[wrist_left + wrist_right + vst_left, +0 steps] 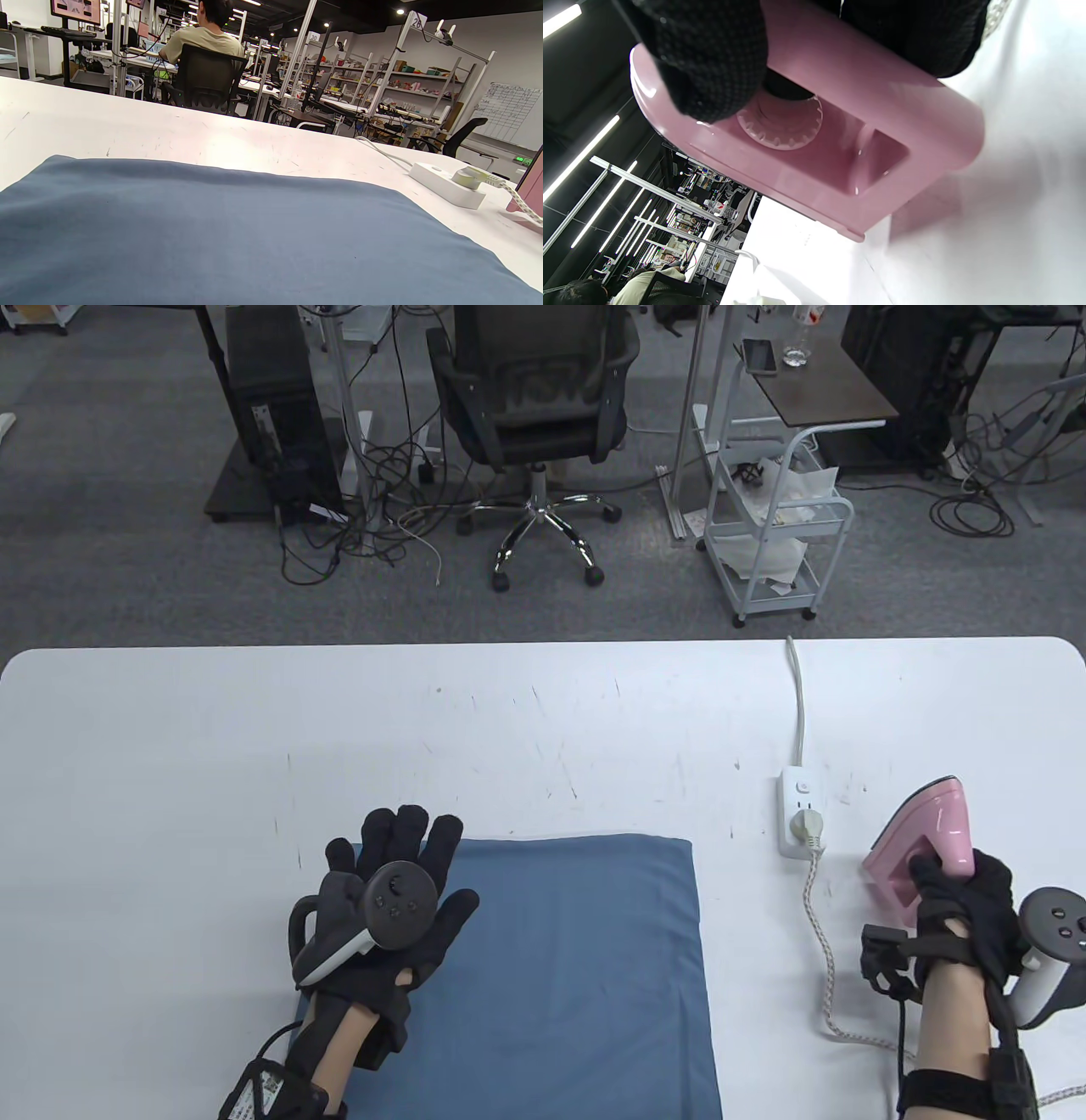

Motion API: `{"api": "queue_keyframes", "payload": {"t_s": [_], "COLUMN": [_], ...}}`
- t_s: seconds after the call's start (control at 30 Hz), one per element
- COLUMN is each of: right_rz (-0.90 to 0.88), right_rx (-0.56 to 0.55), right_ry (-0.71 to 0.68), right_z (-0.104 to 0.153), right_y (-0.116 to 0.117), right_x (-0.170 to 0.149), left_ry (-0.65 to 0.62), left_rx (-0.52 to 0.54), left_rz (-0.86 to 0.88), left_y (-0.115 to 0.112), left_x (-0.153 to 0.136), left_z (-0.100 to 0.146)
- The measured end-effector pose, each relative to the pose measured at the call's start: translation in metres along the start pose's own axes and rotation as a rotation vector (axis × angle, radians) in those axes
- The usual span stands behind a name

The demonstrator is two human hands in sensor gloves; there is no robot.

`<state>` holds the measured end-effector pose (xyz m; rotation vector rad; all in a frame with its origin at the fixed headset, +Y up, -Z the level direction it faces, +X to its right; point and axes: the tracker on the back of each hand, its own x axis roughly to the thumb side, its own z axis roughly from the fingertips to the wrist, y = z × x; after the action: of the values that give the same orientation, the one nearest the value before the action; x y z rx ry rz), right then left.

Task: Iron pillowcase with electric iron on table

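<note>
A blue pillowcase (568, 976) lies flat on the white table (254, 746), near the front edge; it fills the lower part of the left wrist view (237, 245). My left hand (399, 882) rests flat on its left side with fingers straight and spread. A pink electric iron (929, 840) stands on its heel at the right of the table. My right hand (963, 895) grips the iron's handle; in the right wrist view the gloved fingers (712, 63) wrap the pink handle (848, 84) above the temperature dial (780, 123).
A white power strip (799, 813) with the iron's plug lies between pillowcase and iron; its braided cord (823, 950) trails toward the front edge. An office chair (534, 415) and a white cart (776, 526) stand beyond the table. A person sits at a far desk (203, 38).
</note>
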<state>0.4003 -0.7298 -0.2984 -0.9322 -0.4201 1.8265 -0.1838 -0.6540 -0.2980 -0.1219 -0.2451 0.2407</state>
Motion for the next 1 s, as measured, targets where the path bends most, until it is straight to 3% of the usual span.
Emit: {"api": "queue_keyframes", "payload": {"t_s": [0.27,0.47,0.63,0.77,0.87,0.97,1.0], "right_rz": [0.095,0.235,0.223,0.312,0.467,0.592,0.654], "right_rx": [0.040,0.078,0.141,0.051,-0.026,-0.003,0.034], "right_ry": [0.001,-0.081,-0.156,-0.337,-0.530,-0.673,-0.715], "right_z": [0.001,0.005,0.011,0.025,0.043,0.058,0.063], "right_y": [0.013,0.013,0.005,0.000,0.010,0.034,0.052], "right_x": [-0.016,-0.011,0.000,0.040,0.081,0.114,0.127], "left_ry": [-0.004,-0.012,-0.013,-0.010,-0.005,0.003,0.008], "left_rx": [-0.012,-0.012,-0.012,-0.011,-0.009,-0.010,-0.011], "left_rz": [-0.008,-0.009,-0.006,-0.004,-0.005,-0.008,-0.010], "left_y": [-0.002,-0.003,-0.003,-0.003,-0.003,-0.003,-0.003], "left_x": [0.002,0.003,0.003,0.002,0.001,0.000,-0.002], "left_z": [-0.001,-0.002,-0.002,-0.001,-0.002,-0.003,-0.003]}}
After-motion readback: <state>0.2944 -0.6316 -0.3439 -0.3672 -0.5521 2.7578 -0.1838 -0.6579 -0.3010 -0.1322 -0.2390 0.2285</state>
